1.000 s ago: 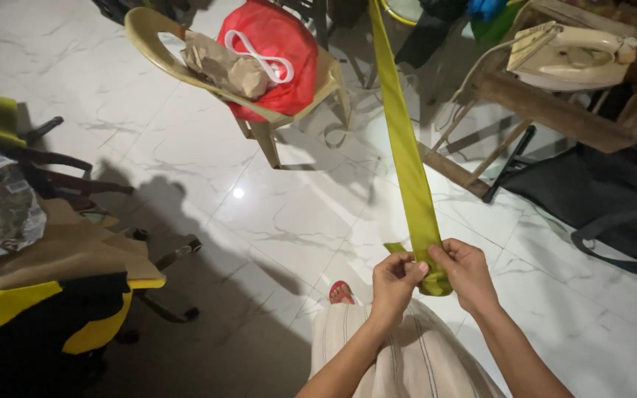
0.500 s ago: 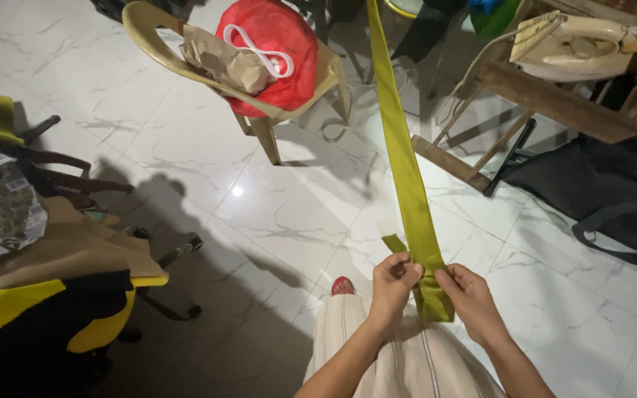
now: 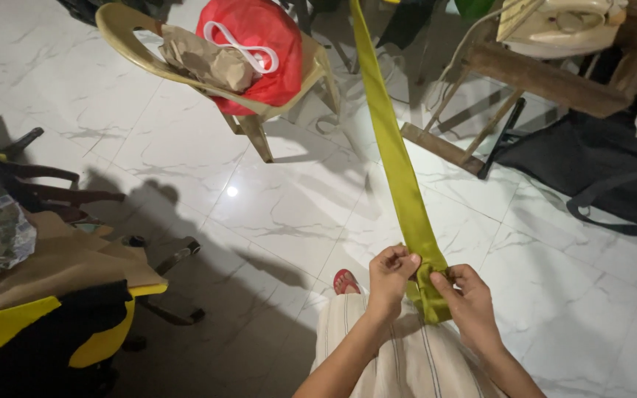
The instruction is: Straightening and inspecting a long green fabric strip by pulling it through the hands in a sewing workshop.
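Hands folding the near end of a long olive-green fabric strip (image 3: 399, 177), mid-fold by the look of it.

Left hand (image 3: 391, 274) is pinched shut on the strip's left edge, and the right hand (image 3: 470, 298) has thumb and fingers clamped on the doubled-over end, which sits just over the striped cream skirt (image 3: 399, 354). The rest of the strip runs taut up and away, out of the top of the view. Seems like the fold is being set, so the next move probably needs both pinches kept even so the edges line up. Count: one strip, two hands, one beige plastic chair (image 3: 186, 74) holding one red bag (image 3: 259, 44) and one crumpled brown paper bag (image 3: 204, 63), one wooden table (image 3: 547, 74) on the right, one red-sandalled foot (image 3: 346, 281) on the white marble floor (image 3: 274, 199).
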